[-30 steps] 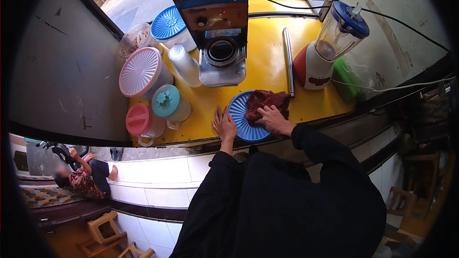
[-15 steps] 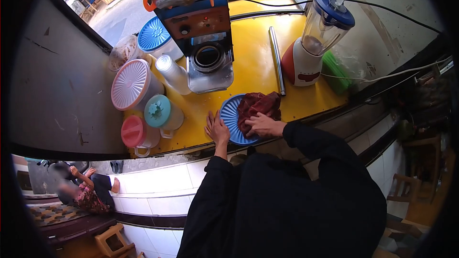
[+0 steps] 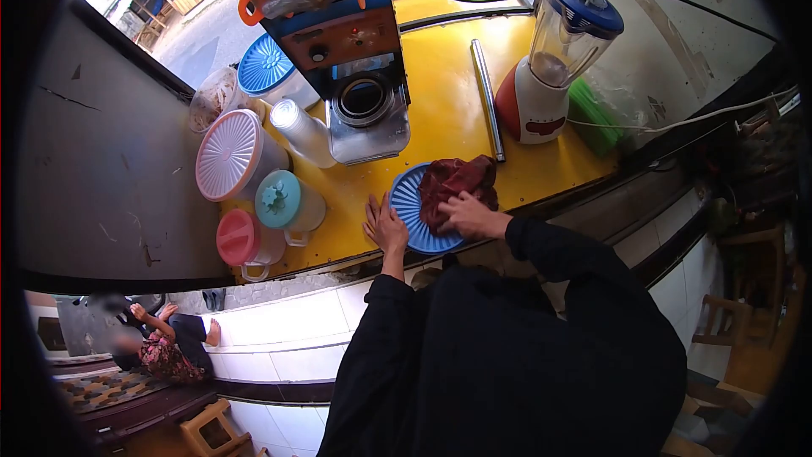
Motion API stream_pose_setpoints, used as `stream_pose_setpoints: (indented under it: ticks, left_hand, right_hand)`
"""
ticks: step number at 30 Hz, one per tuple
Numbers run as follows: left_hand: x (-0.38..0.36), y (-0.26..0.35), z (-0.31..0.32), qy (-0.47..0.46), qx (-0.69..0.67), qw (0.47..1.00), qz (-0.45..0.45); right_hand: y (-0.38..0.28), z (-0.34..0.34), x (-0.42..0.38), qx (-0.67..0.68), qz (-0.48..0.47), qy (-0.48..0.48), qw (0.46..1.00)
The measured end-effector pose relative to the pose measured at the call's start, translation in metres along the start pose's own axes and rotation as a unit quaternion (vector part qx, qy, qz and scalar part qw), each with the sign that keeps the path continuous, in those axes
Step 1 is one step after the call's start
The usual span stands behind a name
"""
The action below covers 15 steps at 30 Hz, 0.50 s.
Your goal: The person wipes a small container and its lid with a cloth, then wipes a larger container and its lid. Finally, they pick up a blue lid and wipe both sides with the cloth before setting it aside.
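A blue ribbed plastic lid lies near the front edge of the yellow counter. Bunched over its right side is a dark red cloth. My right hand is on the cloth, fingers bent into its folds; the fingertips are slightly blurred. At the lid's left edge, my left hand rests with its fingers stretched out, steadying against the rim and the counter.
A cup sealing machine stands behind the lid, with stacked plastic cups beside it. Lidded tubs and pitchers line the left. On the right are a metal tube and a blender. A person sits lower left.
My right hand has shifted slightly right on the cloth, whose folds have changed shape a little. My left hand stays at the lid's edge. The view has tilted slightly.
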State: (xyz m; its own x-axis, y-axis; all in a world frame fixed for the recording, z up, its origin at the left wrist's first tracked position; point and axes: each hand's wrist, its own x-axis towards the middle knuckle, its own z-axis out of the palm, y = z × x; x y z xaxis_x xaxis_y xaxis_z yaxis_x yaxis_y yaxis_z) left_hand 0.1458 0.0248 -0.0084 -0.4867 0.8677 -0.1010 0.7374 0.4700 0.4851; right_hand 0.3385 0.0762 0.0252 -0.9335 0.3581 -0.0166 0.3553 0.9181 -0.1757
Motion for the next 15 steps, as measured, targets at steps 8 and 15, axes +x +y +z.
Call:
stream_pose_setpoints:
  ticks: [8,15]
  left_hand:
    - [0.0,0.0,0.002,-0.008,0.008,1.0,-0.014]
    - [-0.002,-0.001,0.004,0.004,0.006,1.0,-0.008]
  right_hand:
    - [0.036,-0.033,0.024,0.307,0.25,0.238,0.887]
    - [0.025,-0.053,0.001,0.496,0.268,0.125,0.817]
